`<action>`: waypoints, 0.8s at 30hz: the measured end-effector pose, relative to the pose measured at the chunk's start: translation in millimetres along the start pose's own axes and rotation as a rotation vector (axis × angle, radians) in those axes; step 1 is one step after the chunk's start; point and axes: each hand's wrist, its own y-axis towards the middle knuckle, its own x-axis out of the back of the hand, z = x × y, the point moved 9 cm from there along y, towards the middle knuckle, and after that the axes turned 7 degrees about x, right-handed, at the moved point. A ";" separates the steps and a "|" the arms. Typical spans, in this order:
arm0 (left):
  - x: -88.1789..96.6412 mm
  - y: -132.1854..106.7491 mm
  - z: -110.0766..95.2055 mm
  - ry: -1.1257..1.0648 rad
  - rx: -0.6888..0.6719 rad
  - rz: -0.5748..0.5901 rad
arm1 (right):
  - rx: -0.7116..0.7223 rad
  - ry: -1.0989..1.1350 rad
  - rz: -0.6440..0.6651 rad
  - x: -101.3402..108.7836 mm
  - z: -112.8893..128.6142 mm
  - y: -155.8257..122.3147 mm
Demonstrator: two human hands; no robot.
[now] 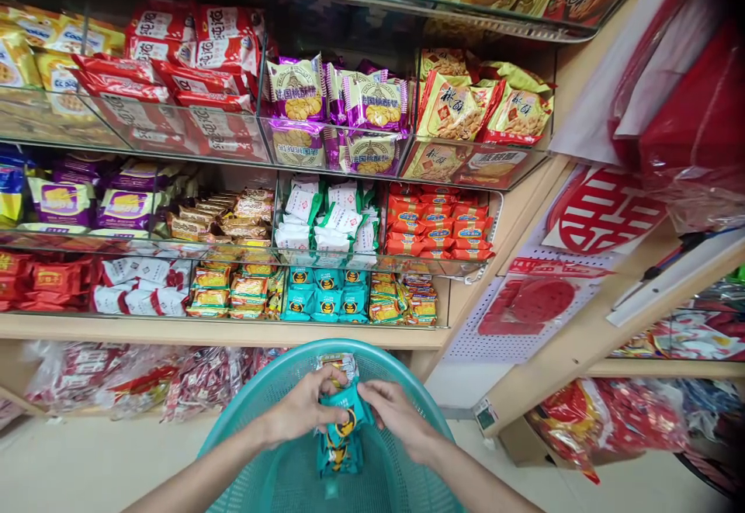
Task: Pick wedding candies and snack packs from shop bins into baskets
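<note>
My left hand [301, 408] and my right hand [396, 416] meet above a teal plastic mesh basket [384, 359], both gripping a small stack of teal snack packets [343, 439]. The packets have a yellow and black round logo. A paler packet with red and yellow print [337, 367] sticks out at the top of the stack. The lower packets hang down into the basket, and my fingers hide part of the stack. Matching teal packets [323, 296] stand in a bin on the shelf straight ahead.
A wooden shelf unit [221, 333] holds glass-fronted bins of packaged biscuits and snacks in red, purple and yellow wrappers. Bagged red goods [168, 381] lie below it. A pegboard panel with red decorations [535, 303] stands to the right, above a tiled floor.
</note>
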 end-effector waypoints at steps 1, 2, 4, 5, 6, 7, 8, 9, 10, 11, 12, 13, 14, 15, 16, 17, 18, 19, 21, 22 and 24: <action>0.8 0.6 0.7 -0.008 0.009 -0.003 | -0.003 -0.004 0.003 -2.0 -0.3 -0.1; 2.5 1.2 1.5 -0.018 0.020 -0.008 | -0.008 -0.007 0.000 -3.0 -0.8 0.1; 6.9 2.1 3.8 -0.039 0.043 -0.021 | -0.007 -0.011 -0.018 -3.2 -1.5 1.2; 9.3 2.4 5.3 -0.047 0.053 -0.027 | 0.001 -0.009 -0.026 -3.0 -1.4 2.1; 12.0 2.6 7.3 -0.054 0.061 -0.039 | 0.010 -0.009 -0.032 -2.8 -1.7 3.1; 14.9 2.8 9.6 -0.062 0.069 -0.054 | 0.015 -0.011 -0.039 -2.5 -2.5 4.3; 17.9 2.9 12.2 -0.073 0.075 -0.071 | 0.013 -0.014 -0.045 -2.2 -4.2 5.5; 20.8 2.8 14.9 -0.090 0.078 -0.088 | 0.006 -0.017 -0.050 -1.9 -6.6 6.8; 23.7 2.6 17.6 -0.108 0.079 -0.107 | -0.009 -0.018 -0.056 -1.6 -9.7 8.2; 26.3 2.1 20.3 -0.126 0.079 -0.126 | -0.029 -0.016 -0.061 -1.4 -13.2 9.5; 28.7 1.3 23.0 -0.142 0.081 -0.145 | -0.050 -0.012 -0.065 -1.4 -17.0 10.9; 31.0 0.2 25.9 -0.154 0.086 -0.166 | -0.073 -0.007 -0.068 -1.3 -20.8 12.3; 32.9 -1.1 28.7 -0.165 0.093 -0.188 | -0.096 -0.002 -0.071 -1.4 -24.6 13.6; 34.4 -2.6 31.3 -0.177 0.101 -0.208 | -0.118 0.002 -0.074 -1.5 -28.4 14.9; 35.3 -4.2 33.5 -0.190 0.109 -0.223 | -0.138 0.005 -0.076 -1.7 -32.0 16.1; 35.4 -5.7 35.4 -0.204 0.118 -0.233 | -0.158 0.005 -0.076 -1.9 -35.6 17.3; 35.0 -6.9 37.0 -0.216 0.127 -0.238 | -0.176 0.004 -0.078 -2.1 -38.8 18.4; 34.1 -8.0 38.1 -0.227 0.135 -0.240 | -0.190 0.003 -0.082 -1.9 -41.3 19.4; 33.0 -9.4 39.2 -0.239 0.147 -0.245 | -0.214 0.001 -0.088 -1.5 -44.9 20.9; 32.9 -9.8 39.1 -0.243 0.147 -0.251 | -0.227 0.000 -0.092 -1.1 -45.9 21.2; 33.2 -10.2 38.4 -0.245 0.142 -0.261 | -0.255 0.000 -0.096 -0.5 -47.0 21.1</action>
